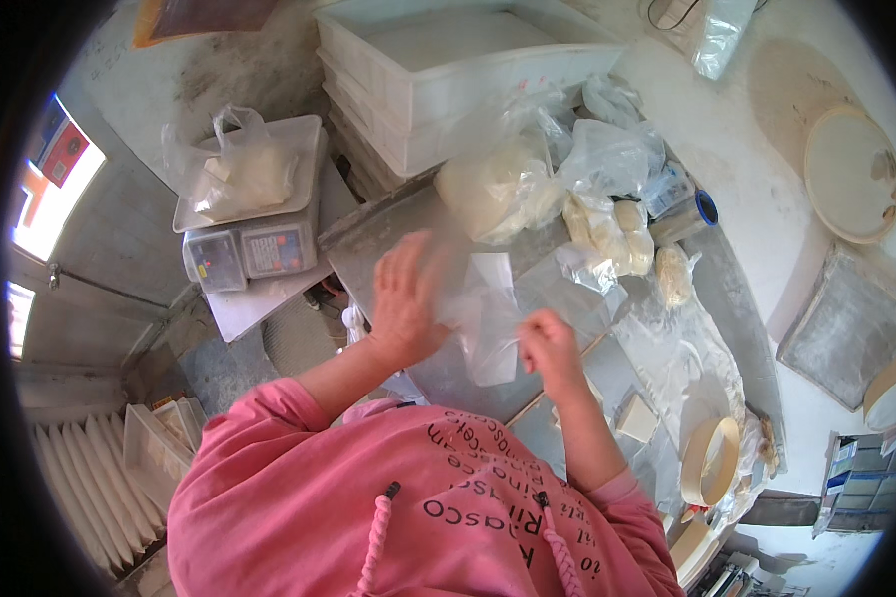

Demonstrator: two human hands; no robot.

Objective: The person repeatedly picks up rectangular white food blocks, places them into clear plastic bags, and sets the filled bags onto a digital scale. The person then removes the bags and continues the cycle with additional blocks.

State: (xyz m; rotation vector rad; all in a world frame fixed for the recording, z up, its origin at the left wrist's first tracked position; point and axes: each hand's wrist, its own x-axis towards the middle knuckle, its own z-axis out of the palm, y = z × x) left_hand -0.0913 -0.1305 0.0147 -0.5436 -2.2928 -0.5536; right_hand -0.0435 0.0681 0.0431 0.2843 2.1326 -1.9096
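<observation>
In front of me, a thin clear plastic bag (pixel 459 317) spreads between my hands above a grey metal tabletop (pixel 425 373). My right hand (pixel 554 352) pinches its right edge with curled fingers. Blurred by motion, my left hand (pixel 409 298) is at the bag's left side, fingers stretched out and thumb apart. I see nothing gripped in it. A white rectangular sheet (pixel 490 270) shows partly through the plastic. Beyond the hands sits a large plastic bag of pale, noodle-like food (pixel 493 190). To its right lie smaller wrapped pale bundles (pixel 605 231).
Stacked white plastic crates (pixel 485 82) stand at the back. On the left, a digital scale (pixel 272 250) carries a tray (pixel 313 160) with a bagged pale item (pixel 250 179). A clear blue-rimmed jar (pixel 687 216) lies right; a round wooden-rimmed sieve (pixel 709 463) is nearer.
</observation>
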